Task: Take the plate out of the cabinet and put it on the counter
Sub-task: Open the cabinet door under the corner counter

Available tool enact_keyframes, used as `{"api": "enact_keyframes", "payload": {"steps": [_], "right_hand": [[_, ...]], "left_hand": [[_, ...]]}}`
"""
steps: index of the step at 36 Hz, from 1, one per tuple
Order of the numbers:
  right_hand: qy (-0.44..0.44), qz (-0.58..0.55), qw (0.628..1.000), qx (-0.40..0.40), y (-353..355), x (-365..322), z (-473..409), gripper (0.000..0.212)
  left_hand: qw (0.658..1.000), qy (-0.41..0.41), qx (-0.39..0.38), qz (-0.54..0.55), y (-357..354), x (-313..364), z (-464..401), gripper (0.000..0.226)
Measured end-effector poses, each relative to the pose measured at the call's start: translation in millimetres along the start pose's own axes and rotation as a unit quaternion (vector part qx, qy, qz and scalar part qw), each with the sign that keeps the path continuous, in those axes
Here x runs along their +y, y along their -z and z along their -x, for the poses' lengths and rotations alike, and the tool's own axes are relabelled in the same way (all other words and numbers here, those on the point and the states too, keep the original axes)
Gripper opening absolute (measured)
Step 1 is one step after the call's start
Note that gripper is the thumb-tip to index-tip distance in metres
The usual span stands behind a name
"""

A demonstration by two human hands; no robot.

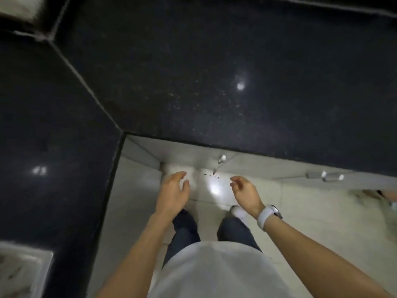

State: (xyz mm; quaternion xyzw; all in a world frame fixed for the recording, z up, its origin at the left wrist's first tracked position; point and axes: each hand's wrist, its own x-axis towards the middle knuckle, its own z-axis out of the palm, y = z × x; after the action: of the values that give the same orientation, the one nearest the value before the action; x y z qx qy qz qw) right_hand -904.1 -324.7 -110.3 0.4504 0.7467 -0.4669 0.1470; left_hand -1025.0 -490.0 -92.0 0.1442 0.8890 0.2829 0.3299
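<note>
Plate not in view, presumably behind the cabinet doors under the dark tabletop; we hold left hand and right hand loosely spread, empty, ready for the handles.

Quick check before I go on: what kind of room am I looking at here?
Most likely a kitchen. A dark speckled stone counter wraps an L-shaped corner, pale cabinet fronts with metal handles run beneath it, and the floor is light tile. Both hands are empty.
</note>
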Motion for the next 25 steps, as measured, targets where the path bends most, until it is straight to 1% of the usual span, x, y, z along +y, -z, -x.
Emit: {"api": "enact_keyframes", "payload": {"steps": [3,5,8,10,14,17,19,22,25], "right_hand": [[-0.096,-0.135,0.985,0.046,-11,12,-12,0.032],[-0.139,-0.216,0.963,0.077,-14,21,-23,0.041],[-0.163,-0.298,0.932,0.124,-14,29,-45,0.057],[-0.164,-0.332,0.916,0.156,-13,34,-59,0.063],[-0.132,-0.346,0.905,0.210,-10,46,-87,0.069],[-0.092,-0.357,0.901,0.229,-13,53,-99,0.069],[-0.082,-0.356,0.904,0.221,-15,57,-103,0.070],[-0.077,-0.352,0.912,0.198,-16,65,-103,0.072],[-0.066,-0.325,0.928,0.170,-14,71,-97,0.063]], "left_hand": [[0.998,-0.019,-0.067,-0.001,-13,-1,-31,0.037],[0.995,-0.024,-0.101,0.001,-27,4,-48,0.038],[0.992,-0.034,-0.119,-0.011,-54,11,-70,0.040],[0.991,-0.051,-0.125,-0.019,-75,18,-81,0.042],[0.988,-0.080,-0.134,-0.002,-117,30,-92,0.049],[0.987,-0.070,-0.136,0.054,-140,32,-97,0.052],[0.986,-0.052,-0.119,0.102,-150,31,-97,0.050],[0.983,-0.046,-0.099,0.147,-161,27,-94,0.058],[0.984,-0.037,-0.080,0.153,-167,26,-90,0.063]]}}
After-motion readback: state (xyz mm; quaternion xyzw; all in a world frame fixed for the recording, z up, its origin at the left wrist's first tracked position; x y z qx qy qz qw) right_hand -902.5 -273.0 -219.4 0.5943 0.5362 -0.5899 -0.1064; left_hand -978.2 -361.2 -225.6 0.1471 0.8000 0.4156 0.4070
